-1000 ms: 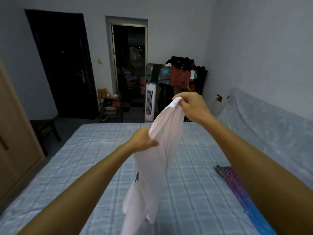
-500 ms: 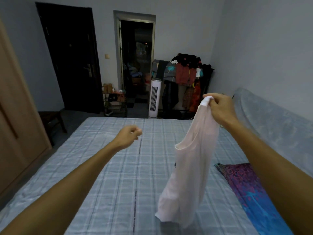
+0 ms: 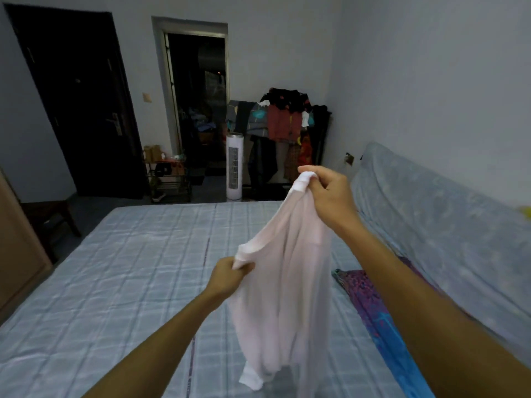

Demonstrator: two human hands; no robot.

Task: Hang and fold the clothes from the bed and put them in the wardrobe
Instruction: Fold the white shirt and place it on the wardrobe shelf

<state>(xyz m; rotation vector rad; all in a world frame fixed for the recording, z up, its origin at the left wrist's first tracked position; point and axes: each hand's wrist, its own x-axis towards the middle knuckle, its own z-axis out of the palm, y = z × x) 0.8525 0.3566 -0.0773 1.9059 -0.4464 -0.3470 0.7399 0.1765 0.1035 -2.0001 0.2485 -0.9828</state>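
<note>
Garment: a thin, pale shirt (image 3: 287, 288), white with a faint pink cast and slightly see-through, hangs in long vertical folds above the near right part of the bed (image 3: 129, 268).
Garment edges: a thicker white band shows at the top, a curved rimmed opening at the upper left, and a white corner at the bottom.
Garment base: the lower end hangs close to the bed surface; contact cannot be determined.
Right hand: the right hand (image 3: 330, 196) is raised, fingers curled, and pinches the white band at the top of the shirt.
Left hand: the left hand (image 3: 227, 275) is lower and nearer, fingers closed round the rim of the curved opening.
Bed: covered with a pale blue checked sheet.
Second cloth: a purple and blue patterned cloth (image 3: 373, 308) lies flat on the right side of the bed, just right of the hanging shirt.
Right side: a grey padded headboard (image 3: 431, 225) runs along the wall.
Far end: a white tower fan (image 3: 234, 168) stands beside a loaded clothes rack (image 3: 287, 124).
Far left: a dark closed door (image 3: 80, 104).
</note>
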